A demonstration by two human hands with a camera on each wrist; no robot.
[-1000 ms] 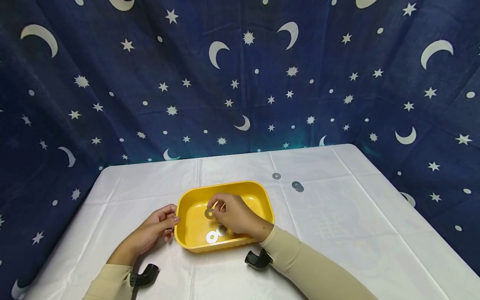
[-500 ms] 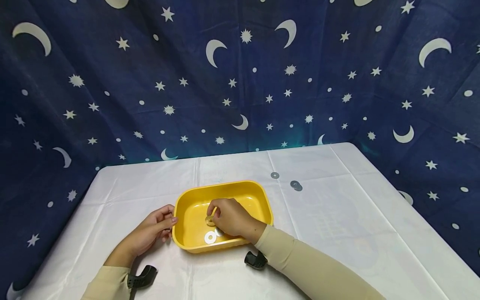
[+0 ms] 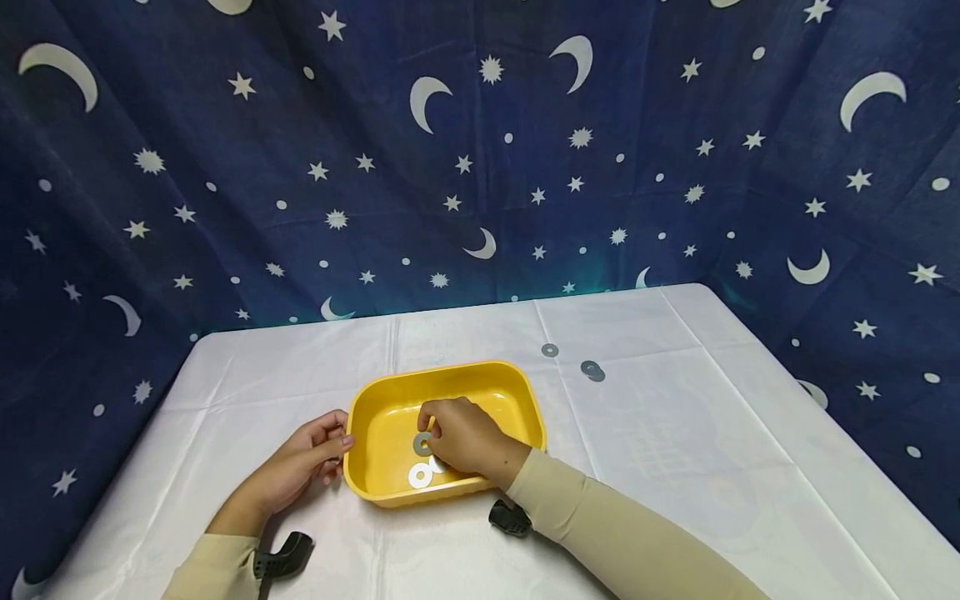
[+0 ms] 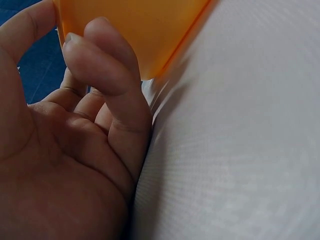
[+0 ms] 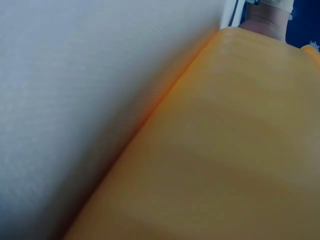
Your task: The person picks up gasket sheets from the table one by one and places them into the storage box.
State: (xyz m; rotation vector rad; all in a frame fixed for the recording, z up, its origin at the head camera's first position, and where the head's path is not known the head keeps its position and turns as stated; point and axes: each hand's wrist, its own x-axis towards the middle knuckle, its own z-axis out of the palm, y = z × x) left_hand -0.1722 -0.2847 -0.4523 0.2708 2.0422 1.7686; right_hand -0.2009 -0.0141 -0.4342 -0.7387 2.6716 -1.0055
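Hands are working at a yellow tray (image 3: 525, 400) that is sitting on a white tablecloth (image 3: 675, 467) near the person's edge of the table. The right hand (image 3: 465, 437) is reaching down inside the tray, its thumb and forefinger curling round a grey washer (image 3: 422, 443) and pinching it just above the tray floor. Two more washers are lying flat in the tray beside it, one (image 3: 420, 476) toward the near wall and another (image 3: 437, 463) partly tucked under the right hand's fingers. The left hand (image 3: 300, 467) is resting on the cloth at the tray's left side, with its fingertips touching the outer wall; in the left wrist view the left hand (image 4: 75, 150) is showing its fingers (image 4: 107, 70) loosely bent against the orange-yellow rim (image 4: 150, 30), pressing rather than wrapping round it. The right wrist view is showing only the tray's blurred outer wall (image 5: 225, 150) lying against the cloth (image 5: 75, 90), so the hand's hold cannot be told from there. Farther back on the cloth, well apart from the tray, a single washer (image 3: 550, 350) is lying alone, and a pair of overlapping washers (image 3: 592, 371) is lying to its right. Behind the table a dark blue curtain (image 3: 480, 167) printed with moons and stars is hanging.
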